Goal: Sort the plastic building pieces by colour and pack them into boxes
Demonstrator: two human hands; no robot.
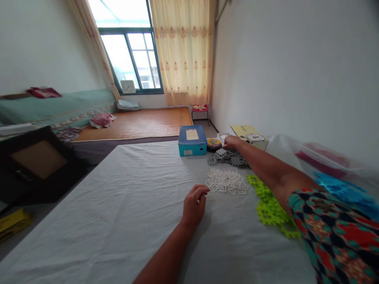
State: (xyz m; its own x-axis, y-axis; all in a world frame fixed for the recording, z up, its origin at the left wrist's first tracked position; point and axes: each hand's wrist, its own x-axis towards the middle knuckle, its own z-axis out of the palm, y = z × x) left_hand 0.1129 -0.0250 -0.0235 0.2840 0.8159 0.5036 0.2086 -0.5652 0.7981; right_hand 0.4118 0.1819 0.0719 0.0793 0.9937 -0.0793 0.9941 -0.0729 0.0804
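My left hand [195,203] rests on the white cloth with its fingers curled, just to the left of a heap of white square lattice pieces [226,180]. Nothing shows in it. My right arm stretches far forward. At its end, my right hand [232,142] is closed with its fingertips pointing down, over the back of a pile of grey notched plastic pieces [235,159]. What those fingers hold, if anything, is too small to make out. Beside them are a round tin [213,143] with a yellow and purple lid and a white box [222,136], partly hidden by the hand.
A blue shoebox [192,141] stands left of the tin. Behind my right forearm is a yellow cartoon box [245,131]. Lime green pieces [268,209] lie under that arm, with blue pieces [345,189] and a clear-lidded container [328,157] further right.
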